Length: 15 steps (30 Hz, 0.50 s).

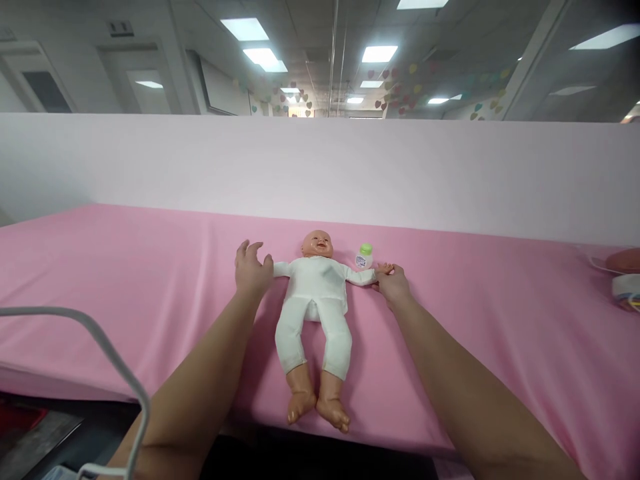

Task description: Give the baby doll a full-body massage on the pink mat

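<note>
A baby doll (316, 287) in a white top and white trousers lies on its back on a pink cloth (170, 280), head away from me, arms spread, bare feet toward me. My right hand (394, 285) is closed around the doll's hand at the right, with its small fingers showing beyond mine. At the end of the doll's other sleeve, my left hand (253, 267) has its fingers spread and curved; it hides the doll's hand there. Just above the right-hand sleeve stands a small clear bottle (364, 257) with a green cap and a printed label.
Behind the pink surface runs a low white wall (320, 167). A brown and white item (625, 277), partly cut off, lies at the right edge. A grey cable or tube (100, 333) curves across the lower left. The table's front edge is just below the doll's feet.
</note>
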Each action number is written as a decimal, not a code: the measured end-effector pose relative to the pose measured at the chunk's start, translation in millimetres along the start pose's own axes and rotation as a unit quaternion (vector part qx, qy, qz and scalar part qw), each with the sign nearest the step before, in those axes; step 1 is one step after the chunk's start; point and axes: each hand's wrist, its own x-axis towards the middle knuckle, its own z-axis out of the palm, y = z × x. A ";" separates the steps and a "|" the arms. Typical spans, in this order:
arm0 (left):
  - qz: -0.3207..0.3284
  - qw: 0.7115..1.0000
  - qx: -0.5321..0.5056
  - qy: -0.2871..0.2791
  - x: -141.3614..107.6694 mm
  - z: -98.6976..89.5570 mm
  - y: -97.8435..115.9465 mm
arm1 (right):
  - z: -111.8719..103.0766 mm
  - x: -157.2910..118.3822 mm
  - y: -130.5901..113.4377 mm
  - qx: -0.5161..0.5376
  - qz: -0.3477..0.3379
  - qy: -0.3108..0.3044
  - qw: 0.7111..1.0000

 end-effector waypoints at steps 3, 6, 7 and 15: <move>0.123 0.991 -0.054 0.006 -19.4 -14.2 29.9 | 0.4 -4.7 -4.8 0.000 0.013 -0.002 1.000; 0.181 0.977 -0.090 -0.069 -47.2 -29.1 47.3 | 0.4 -8.3 -7.8 -0.006 0.012 -0.005 1.000; 0.196 0.972 -0.092 -0.095 -58.5 -35.0 49.5 | 0.4 -8.9 -8.2 -0.009 0.011 -0.006 1.000; 0.235 0.932 -0.092 -0.262 -168.1 -90.0 24.6 | 0.3 -6.6 -2.9 -0.023 -0.004 -0.007 1.000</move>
